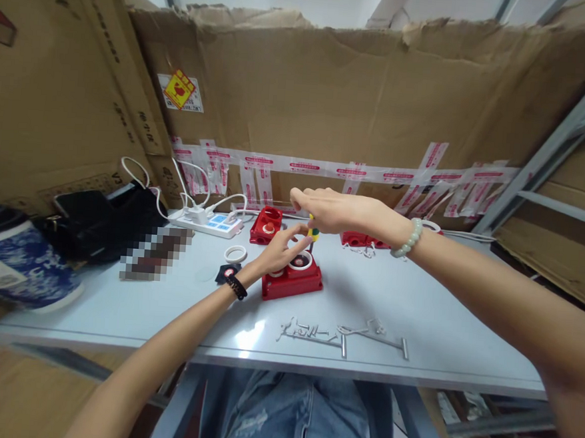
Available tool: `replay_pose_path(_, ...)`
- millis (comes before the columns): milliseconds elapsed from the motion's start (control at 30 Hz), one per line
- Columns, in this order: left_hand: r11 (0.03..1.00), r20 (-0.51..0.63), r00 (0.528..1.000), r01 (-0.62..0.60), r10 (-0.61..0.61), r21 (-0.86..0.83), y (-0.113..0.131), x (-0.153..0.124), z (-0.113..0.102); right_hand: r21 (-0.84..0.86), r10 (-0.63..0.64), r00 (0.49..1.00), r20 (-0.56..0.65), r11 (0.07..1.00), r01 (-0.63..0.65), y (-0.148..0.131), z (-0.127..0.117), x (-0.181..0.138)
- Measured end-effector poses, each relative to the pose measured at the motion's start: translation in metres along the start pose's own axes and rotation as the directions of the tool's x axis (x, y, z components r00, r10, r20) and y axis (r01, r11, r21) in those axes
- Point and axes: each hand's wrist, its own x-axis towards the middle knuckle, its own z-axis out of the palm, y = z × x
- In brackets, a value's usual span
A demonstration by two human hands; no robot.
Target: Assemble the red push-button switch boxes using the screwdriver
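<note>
My right hand [336, 212] is closed over the top of a yellow and green screwdriver [314, 234], which stands upright. Its shaft points down at a red box-shaped housing [292, 287]. A white ring [300, 260] sits on top of that housing around a dark round part. My left hand [281, 250] reaches across the housing's left side, thumb and forefinger at the lower part of the screwdriver. The tip of the shaft is hard to make out. Left of the housing lie a loose white ring [235, 254] and a small black piece with a red centre [227, 273].
Metal T-shaped rods [314, 338] and several screws lie near the front edge. Behind are another red housing [266, 225], more red parts [366, 240] and a white power strip [212, 223] with cables. A blue-and-white cup [23, 263] stands left. Cardboard [301, 99] walls the back.
</note>
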Motion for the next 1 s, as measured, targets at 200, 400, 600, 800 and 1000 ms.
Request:
replay_pose_path(200, 0.996, -0.008, 0.999, -0.036, 0.036, 0.076, -0.003, 0.0, 0.002, 0.038, 0.057, 0.997, -0.055, 0.998, -0.055, 0.005, 0.008, -0.002)
replay_pose_path(400, 0.999, 0.023, 0.999, -0.025, 0.024, 0.022, 0.002, 0.001, 0.004, -0.038, 0.124, 0.982, -0.143, 0.991, -0.131, 0.003, 0.015, 0.003)
replay_pose_path(600, 0.997, 0.022, 0.999, -0.038, 0.036, 0.064, 0.004, 0.003, 0.004, -0.007, 0.059, 0.991, -0.118, 0.998, -0.06, 0.006, 0.014, 0.0)
replay_pose_path(800, 0.903, 0.104, 0.975, 0.137, -0.195, 0.408, 0.016, -0.009, 0.003, -0.06, 0.116, 0.987, -0.11, 0.991, -0.123, 0.006, 0.014, 0.004)
replay_pose_path(1000, 0.937, 0.449, 0.87, 0.042, -0.205, 0.346, 0.032, -0.025, -0.014, -0.038, 0.156, 0.987, -0.034, 0.987, -0.157, -0.006, 0.01, -0.005)
